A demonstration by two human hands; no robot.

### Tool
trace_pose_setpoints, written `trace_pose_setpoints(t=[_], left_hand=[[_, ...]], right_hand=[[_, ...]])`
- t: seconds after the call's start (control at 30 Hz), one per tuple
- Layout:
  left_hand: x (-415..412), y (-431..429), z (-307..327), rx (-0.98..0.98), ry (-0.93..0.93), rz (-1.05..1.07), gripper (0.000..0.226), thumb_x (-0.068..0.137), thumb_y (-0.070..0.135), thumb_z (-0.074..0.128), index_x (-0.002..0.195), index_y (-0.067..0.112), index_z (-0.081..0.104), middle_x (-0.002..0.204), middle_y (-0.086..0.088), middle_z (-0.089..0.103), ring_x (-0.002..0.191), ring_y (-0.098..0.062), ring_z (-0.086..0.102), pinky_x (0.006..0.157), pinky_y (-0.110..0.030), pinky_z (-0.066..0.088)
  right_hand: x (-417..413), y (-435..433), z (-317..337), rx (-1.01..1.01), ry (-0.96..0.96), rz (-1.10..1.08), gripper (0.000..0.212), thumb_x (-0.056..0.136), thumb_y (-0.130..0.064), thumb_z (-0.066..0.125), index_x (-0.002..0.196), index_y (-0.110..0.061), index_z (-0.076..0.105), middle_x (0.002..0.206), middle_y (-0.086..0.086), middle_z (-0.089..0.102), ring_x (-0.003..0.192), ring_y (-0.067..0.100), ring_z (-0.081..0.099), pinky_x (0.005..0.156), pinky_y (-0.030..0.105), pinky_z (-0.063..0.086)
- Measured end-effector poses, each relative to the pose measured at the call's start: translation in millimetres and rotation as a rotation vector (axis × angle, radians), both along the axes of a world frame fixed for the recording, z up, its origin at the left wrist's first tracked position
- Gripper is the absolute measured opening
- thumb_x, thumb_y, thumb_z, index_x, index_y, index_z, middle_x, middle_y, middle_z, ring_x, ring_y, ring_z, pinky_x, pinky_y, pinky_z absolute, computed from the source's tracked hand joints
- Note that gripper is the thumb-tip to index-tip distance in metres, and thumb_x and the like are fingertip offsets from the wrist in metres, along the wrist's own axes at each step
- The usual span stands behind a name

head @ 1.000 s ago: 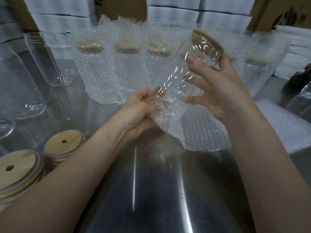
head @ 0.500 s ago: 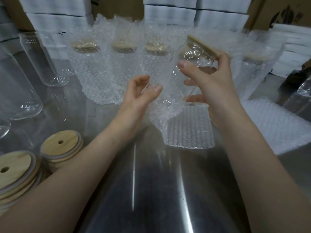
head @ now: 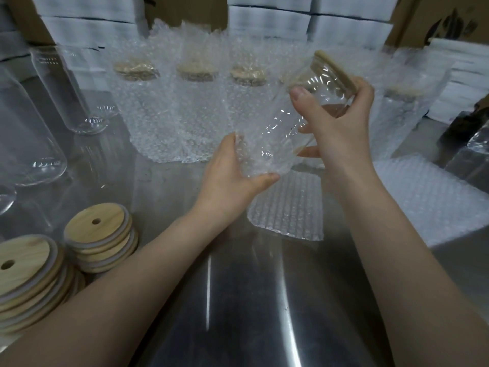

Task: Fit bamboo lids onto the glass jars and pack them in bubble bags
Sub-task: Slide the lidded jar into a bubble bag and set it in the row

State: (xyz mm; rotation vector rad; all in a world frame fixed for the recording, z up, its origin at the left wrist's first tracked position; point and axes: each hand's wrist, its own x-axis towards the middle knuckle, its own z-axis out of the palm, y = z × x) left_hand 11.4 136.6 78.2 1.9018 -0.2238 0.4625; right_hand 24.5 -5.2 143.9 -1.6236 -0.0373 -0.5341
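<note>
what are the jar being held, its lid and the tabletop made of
Jar: clear glossy glass, see-through with sharp glints. Lid: pale matte wood, likely bamboo, tan edge. Tabletop: seemingly stainless steel, grey sheen with streaked reflections.

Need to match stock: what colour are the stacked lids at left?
The lids are light tan wood grain, with pale grey seal rings; best in the head view.

Lidded jar (head: 324,82) partly in bubble bag (head: 288,207)

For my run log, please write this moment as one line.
step: bagging | right grip: holds tilted glass jar, bamboo lid on | left grip: holds bubble bag at jar base
</note>
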Motion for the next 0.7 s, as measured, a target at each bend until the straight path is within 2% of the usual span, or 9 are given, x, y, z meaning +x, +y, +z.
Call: trace_pose_setpoints(t=[0.1,0.17,0.23,0.33,0.4,0.47,0.5,0.6,0.7], left_hand=[[-1,1,0,-0.017,-0.036,-0.027,0.064,0.073,0.031,0.086,0.117,0.038,0.041,0.121,0.012,0.052,0.114,0.000,0.050,0.095,-0.014,0.037],[-2,2,2,-0.030,-0.039,-0.029,0.067,0.073,0.035,0.086,0.120,0.042,0.039,0.126,0.012,0.050,0.115,0.006,0.047,0.093,-0.007,0.033],[-3,3,3,-0.058,-0.038,-0.039,0.073,0.071,0.039,0.085,0.126,0.041,0.038,0.129,0.014,0.051,0.118,0.009,0.047,0.095,-0.006,0.034],[-6,2,6,-0.118,-0.039,-0.073,0.085,0.070,0.043,0.084,0.140,0.031,0.037,0.129,0.027,0.050,0.123,0.013,0.046,0.100,-0.005,0.035],[-8,2,8,-0.131,-0.037,-0.076,0.093,0.069,0.047,0.082,0.146,0.029,0.032,0.137,0.021,0.050,0.128,0.007,0.046,0.108,-0.018,0.038],[-9,2,10,-0.145,-0.055,-0.070,0.092,0.070,0.048,0.081,0.145,0.030,0.031,0.142,0.010,0.049,0.131,0.000,0.046,0.111,-0.030,0.040],[-10,3,11,-0.156,-0.068,-0.062,0.091,0.070,0.049,0.081,0.144,0.030,0.031,0.141,0.011,0.048,0.131,0.001,0.044,0.111,-0.029,0.039],[-12,4,16,-0.168,-0.116,-0.023,0.091,0.070,0.049,0.080,0.144,0.032,0.030,0.133,0.029,0.038,0.125,0.021,0.034,0.101,-0.003,0.032],[-12,6,17,-0.159,-0.154,-0.023,0.096,0.071,0.042,0.083,0.147,0.026,0.027,0.134,0.025,0.035,0.126,0.020,0.031,0.101,-0.001,0.029]], right_hand=[[0,1,-1,-0.031,0.000,0.007,0.076,0.073,-0.049,0.080,0.132,-0.031,0.036,0.110,0.005,0.062,0.091,0.018,0.069,0.063,0.036,0.061],[0,2,-2,-0.049,-0.016,0.014,0.077,0.072,-0.050,0.080,0.131,-0.030,0.036,0.113,0.005,0.062,0.095,0.020,0.068,0.078,0.043,0.060],[0,4,-2,-0.065,-0.052,0.022,0.079,0.068,-0.051,0.081,0.130,-0.027,0.038,0.113,0.002,0.062,0.098,0.018,0.067,0.086,0.045,0.057],[0,5,-3,-0.080,-0.090,0.047,0.080,0.063,-0.055,0.081,0.126,-0.027,0.040,0.103,-0.005,0.061,0.091,0.007,0.065,0.086,0.038,0.057],[0,7,-5,-0.099,-0.090,0.079,0.079,0.059,-0.057,0.081,0.122,-0.029,0.042,0.095,-0.005,0.059,0.084,0.001,0.062,0.085,0.034,0.057],[-1,10,-8,-0.132,-0.081,0.119,0.078,0.058,-0.055,0.083,0.119,-0.032,0.042,0.097,0.001,0.060,0.089,0.007,0.063,0.086,0.037,0.057],[-1,12,-9,-0.142,-0.075,0.142,0.078,0.057,-0.054,0.084,0.119,-0.033,0.041,0.101,0.005,0.061,0.093,0.011,0.065,0.086,0.037,0.057],[-2,16,-11,-0.154,-0.068,0.206,0.082,0.052,-0.054,0.084,0.119,-0.033,0.042,0.110,0.006,0.061,0.104,0.014,0.063,0.085,0.028,0.055],[-3,16,-10,-0.127,-0.044,0.260,0.086,0.048,-0.053,0.085,0.121,-0.030,0.044,0.106,0.000,0.059,0.099,0.009,0.065,0.079,0.022,0.054]])
